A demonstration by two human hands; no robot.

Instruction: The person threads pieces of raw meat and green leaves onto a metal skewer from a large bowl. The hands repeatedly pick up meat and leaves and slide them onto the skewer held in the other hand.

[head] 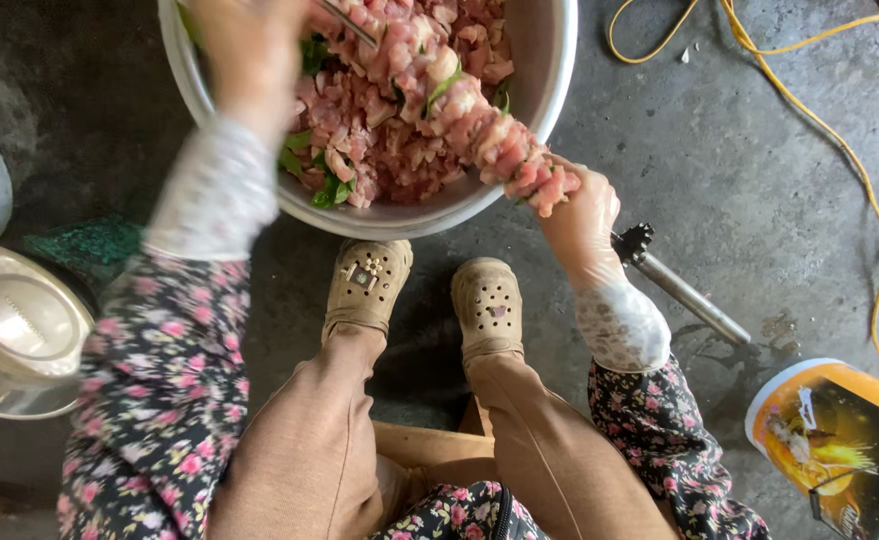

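The right hand [581, 222], gloved in thin clear plastic, has its fingers closed around the near end of a meat skewer [479, 130], loaded with pink chunks. The skewer's long axis runs up and to the left from those fingers, out over the rim of a metal bowl [549, 60] and across the heap of raw chopped meat and green leaves [389, 130] inside it. The left hand [249, 50] sits at the far left of the bowl, well apart from the right hand; it is blurred (moving fast), so I cannot tell whether its fingers are spread or pinching, though a thin metal rod [349, 22] shows just beside them.

The right hand is nearer the skewer's handle end, the left nearer its tip. The bowl rests on a concrete floor [739, 150], just beyond two tan clogs [429, 290]. Right of the gripping fingers lie a metal tool with a toothed head [674, 285], a yellow cord [839, 130] and an orange-labelled tub [839, 440]; a steel pot lid [14, 330] lies below the left arm.
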